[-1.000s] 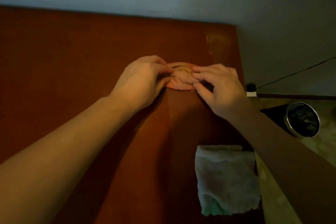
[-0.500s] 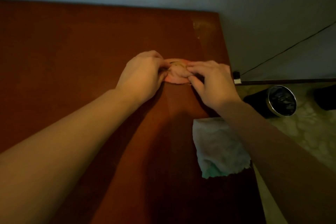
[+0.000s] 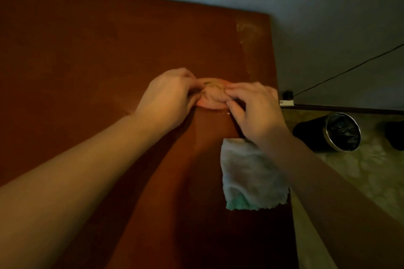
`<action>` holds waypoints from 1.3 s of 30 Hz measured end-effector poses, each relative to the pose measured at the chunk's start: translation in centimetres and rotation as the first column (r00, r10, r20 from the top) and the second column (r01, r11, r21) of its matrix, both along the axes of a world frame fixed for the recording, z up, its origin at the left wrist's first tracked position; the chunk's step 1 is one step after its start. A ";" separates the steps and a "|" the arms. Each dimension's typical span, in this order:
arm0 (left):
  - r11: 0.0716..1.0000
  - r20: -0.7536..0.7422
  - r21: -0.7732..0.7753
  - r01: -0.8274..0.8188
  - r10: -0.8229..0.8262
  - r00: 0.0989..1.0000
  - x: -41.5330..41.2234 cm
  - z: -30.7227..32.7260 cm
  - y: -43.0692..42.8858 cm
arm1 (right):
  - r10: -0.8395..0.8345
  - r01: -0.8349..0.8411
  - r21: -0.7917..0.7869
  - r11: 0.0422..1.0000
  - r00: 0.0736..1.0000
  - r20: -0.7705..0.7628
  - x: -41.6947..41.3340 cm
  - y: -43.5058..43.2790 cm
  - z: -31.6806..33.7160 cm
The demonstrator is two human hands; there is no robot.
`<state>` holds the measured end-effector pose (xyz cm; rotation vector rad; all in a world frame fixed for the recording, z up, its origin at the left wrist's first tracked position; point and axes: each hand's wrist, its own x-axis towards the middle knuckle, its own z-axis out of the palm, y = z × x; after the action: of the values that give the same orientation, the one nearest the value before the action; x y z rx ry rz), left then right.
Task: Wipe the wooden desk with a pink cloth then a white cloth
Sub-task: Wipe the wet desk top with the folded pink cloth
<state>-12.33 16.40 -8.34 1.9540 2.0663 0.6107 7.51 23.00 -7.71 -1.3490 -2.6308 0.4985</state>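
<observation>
Left hand and right hand, fingers curled, pinch a bunched pink cloth from either side on the wooden tabletop. A white cloth lies nearer the viewer than the pink cloth, at the tabletop's right edge, under the right forearm.

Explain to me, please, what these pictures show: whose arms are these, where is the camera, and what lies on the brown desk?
No machine is here: a person works with two bare hands. The camera sits on the person's head and looks forward and down, so both arms enter from below. The left hand and the right hand pinch a bunched pink cloth on the wooden desk. A white cloth lies near the desk's right edge, not held. On the floor to the right is a dark round container.
</observation>
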 end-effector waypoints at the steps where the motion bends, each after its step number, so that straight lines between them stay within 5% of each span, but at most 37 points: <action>1: 1.000 -0.008 -0.008 -0.018 0.018 1.000 0.0 0.1 0.9 | -0.009 0.009 0.001 1.000 1.000 0.016 -0.4 0.8 0.1; 39: 0.987 0.039 -0.124 -0.104 0.109 0.993 3.2 1.2 -6.9 | 0.038 -0.039 -0.027 0.999 0.998 -0.049 1.7 -5.9 0.2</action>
<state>-9.14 9.52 -7.10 1.7564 2.1377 0.5316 9.24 17.07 -7.54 -1.2797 -2.6246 0.5676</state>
